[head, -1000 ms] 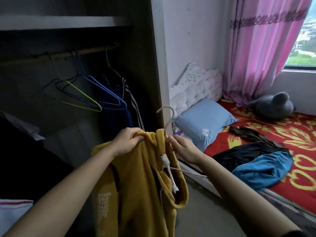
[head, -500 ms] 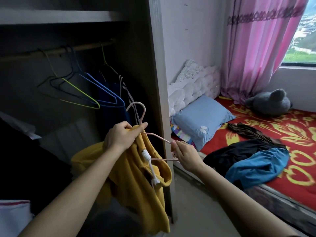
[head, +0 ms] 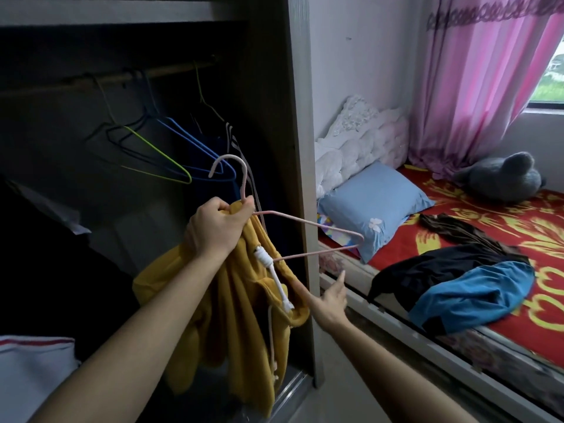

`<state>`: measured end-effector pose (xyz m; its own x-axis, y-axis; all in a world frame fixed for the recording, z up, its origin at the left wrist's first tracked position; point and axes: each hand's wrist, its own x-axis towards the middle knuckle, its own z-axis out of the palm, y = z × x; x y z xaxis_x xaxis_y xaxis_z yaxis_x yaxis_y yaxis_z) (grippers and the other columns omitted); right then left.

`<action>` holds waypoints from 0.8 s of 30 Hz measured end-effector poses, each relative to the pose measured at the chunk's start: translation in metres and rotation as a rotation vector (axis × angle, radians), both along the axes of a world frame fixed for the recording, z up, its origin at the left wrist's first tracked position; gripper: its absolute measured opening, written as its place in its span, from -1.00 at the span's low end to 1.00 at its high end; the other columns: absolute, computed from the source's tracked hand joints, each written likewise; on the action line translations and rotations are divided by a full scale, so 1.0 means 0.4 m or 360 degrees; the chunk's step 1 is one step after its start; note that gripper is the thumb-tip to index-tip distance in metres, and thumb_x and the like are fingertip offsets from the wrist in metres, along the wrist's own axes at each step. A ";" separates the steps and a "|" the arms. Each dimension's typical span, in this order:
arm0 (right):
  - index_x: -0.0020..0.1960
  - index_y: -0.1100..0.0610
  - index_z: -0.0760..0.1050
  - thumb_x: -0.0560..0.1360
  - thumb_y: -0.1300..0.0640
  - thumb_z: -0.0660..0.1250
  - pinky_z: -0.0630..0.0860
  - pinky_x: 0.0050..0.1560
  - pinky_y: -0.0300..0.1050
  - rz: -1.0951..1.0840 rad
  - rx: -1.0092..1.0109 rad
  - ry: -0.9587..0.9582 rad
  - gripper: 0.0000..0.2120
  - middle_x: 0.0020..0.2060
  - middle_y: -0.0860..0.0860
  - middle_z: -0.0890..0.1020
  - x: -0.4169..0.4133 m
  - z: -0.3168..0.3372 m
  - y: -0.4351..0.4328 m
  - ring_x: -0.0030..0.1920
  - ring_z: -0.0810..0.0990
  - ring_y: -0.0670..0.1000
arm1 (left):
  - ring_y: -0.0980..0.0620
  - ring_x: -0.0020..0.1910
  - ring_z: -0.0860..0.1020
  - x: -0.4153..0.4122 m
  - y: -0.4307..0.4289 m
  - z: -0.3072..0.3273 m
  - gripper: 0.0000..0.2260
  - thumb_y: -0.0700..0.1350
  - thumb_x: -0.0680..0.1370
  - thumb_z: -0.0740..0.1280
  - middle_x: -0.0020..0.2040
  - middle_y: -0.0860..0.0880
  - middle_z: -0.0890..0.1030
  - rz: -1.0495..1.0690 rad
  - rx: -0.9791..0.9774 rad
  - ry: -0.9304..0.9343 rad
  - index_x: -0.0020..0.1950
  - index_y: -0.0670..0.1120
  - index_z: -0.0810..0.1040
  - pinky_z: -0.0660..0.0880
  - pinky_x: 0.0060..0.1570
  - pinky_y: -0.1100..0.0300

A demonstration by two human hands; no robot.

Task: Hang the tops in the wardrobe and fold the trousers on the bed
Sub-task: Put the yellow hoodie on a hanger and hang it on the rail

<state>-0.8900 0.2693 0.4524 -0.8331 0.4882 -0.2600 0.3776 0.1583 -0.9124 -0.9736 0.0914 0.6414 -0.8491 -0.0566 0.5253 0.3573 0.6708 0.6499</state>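
The left hand [head: 218, 228] is clenched around the neck of the yellow hoodie [head: 238, 315] and the base of the pink hanger [head: 305, 222] hook, holding both up in front of the open wardrobe [head: 300, 148]. The hoodie hangs bunched below the fist, its white drawstring [head: 274, 276] dangling down the front. 1 shoulder of the hanger juts out to the right, bare, crossing the wardrobe's side panel. The right hand [head: 328, 300] is released, fingers straight, holding nothing, just beneath the hanger's lower bar and beside the hood's edge; whether it touches the cloth I cannot tell. Inside, on the rail [head: 122, 79], hang 1 blue hanger [head: 198, 148] and 1 yellow-green hanger [head: 158, 151], with a dark striped garment [head: 232, 138] next to them. To the right, the bed [head: 488, 227] carries a blue pillow [head: 372, 203], a brown garment [head: 451, 230] and a heap of dark and blue clothes [head: 457, 285] near its edge.
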 end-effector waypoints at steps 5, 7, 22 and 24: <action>0.43 0.18 0.34 0.26 -0.08 0.62 0.60 0.11 0.19 0.0075 -0.1189 -0.0497 -0.14 0.23 0.23 0.54 -0.030 0.005 -0.031 0.18 0.58 0.25 | 0.12 -0.30 0.57 0.007 -0.024 0.003 -0.41 0.54 0.28 0.30 -0.32 0.06 0.59 -0.0040 0.0080 -0.0122 -0.21 0.00 0.54 0.46 -0.31 0.20; 0.26 0.26 0.49 0.32 0.19 0.57 0.67 -0.16 0.04 0.0069 -0.1079 -0.0438 -0.44 0.04 0.23 0.64 -0.048 0.010 -0.021 -0.03 0.69 0.17 | 0.12 -0.28 0.58 -0.001 -0.045 -0.001 -0.46 0.49 0.31 0.32 -0.30 0.07 0.60 -0.0053 0.0058 -0.0171 -0.20 0.01 0.56 0.45 -0.33 0.22; -0.14 0.07 0.56 0.44 0.09 0.34 0.54 -0.35 -0.15 -0.0303 0.0046 0.0415 -0.93 -0.26 0.04 0.62 -0.090 0.256 0.169 -0.21 0.62 0.05 | 0.13 -0.43 0.44 -0.058 -0.167 -0.136 -0.61 0.38 0.41 0.27 -0.43 0.12 0.47 0.0071 -0.0831 -0.0064 -0.26 0.06 0.36 0.26 -0.46 0.26; -0.20 0.01 0.53 0.43 -0.03 0.38 0.44 -0.42 -0.33 -0.0215 0.0405 0.0525 -0.88 -0.31 -0.05 0.60 -0.085 0.305 0.157 -0.27 0.59 -0.06 | 0.14 -0.44 0.42 -0.055 -0.162 -0.157 -0.60 0.41 0.42 0.24 -0.43 0.14 0.46 0.0080 -0.0975 -0.0088 -0.22 0.08 0.36 0.25 -0.48 0.28</action>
<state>-0.9240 0.3319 0.5746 -0.7755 0.6127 0.1523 0.1049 0.3630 -0.9259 -0.9955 0.0268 0.5788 -0.8800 0.2012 0.4302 0.2927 0.9431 0.1575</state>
